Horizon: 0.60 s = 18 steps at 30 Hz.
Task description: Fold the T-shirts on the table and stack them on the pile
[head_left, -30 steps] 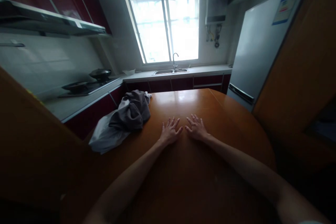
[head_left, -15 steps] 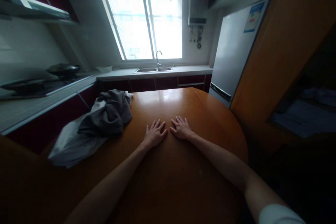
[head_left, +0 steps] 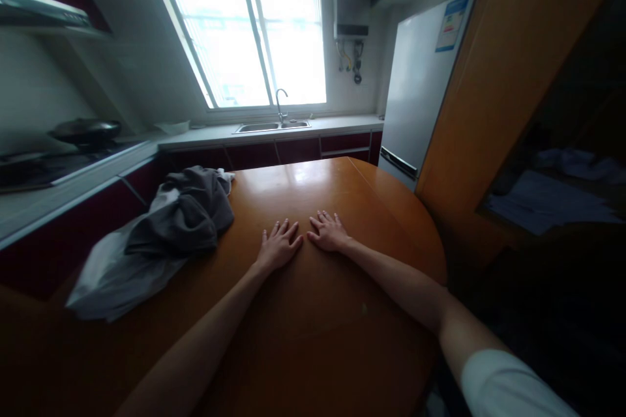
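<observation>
My left hand (head_left: 278, 245) lies palm down on the brown wooden table (head_left: 323, 287), its fingers spread and holding nothing. Just to its right, my right hand (head_left: 328, 232) rests flat on the same tabletop, also with fingers apart. A small gap separates the two thumbs. Left of my left hand is a crumpled heap of dark grey cloth (head_left: 183, 221) on the table. Part of the heap lies over a whitish plastic bag (head_left: 115, 273). Neither hand touches the cloth or the bag.
Beyond the table runs a counter (head_left: 210, 135) with a steel sink (head_left: 259, 127) and a tap (head_left: 280, 104) beneath the window. A wok (head_left: 85, 130) sits on the stove at left. The fridge (head_left: 423, 85) stands at right, beside a wooden cabinet (head_left: 493, 91) holding papers or cloth.
The camera view has turned slightly to the right, so the room and table appear shifted left. Both hands stay flat in the same place on the table.
</observation>
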Each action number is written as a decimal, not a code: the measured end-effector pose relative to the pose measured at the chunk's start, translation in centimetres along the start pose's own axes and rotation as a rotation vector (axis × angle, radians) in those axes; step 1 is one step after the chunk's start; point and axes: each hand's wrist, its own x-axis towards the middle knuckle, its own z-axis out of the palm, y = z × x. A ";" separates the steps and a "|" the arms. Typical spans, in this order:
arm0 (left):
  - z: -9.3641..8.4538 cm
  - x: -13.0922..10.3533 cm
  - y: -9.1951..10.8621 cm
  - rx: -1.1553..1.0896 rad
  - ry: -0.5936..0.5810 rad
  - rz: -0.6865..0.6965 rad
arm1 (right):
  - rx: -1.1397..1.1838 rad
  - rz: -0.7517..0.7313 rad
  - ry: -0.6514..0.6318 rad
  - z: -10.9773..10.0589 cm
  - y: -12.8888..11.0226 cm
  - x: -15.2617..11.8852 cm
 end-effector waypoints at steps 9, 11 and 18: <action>0.1 -0.2 0.0 0.000 0.003 0.000 | -0.003 0.007 -0.006 0.1 0.0 -0.1; 0.2 -0.1 0.0 -0.004 0.009 0.002 | -0.003 0.009 0.001 0.1 0.0 -0.1; 0.7 0.0 -0.4 -0.055 0.047 0.025 | -0.007 0.010 0.008 0.0 -0.1 -0.1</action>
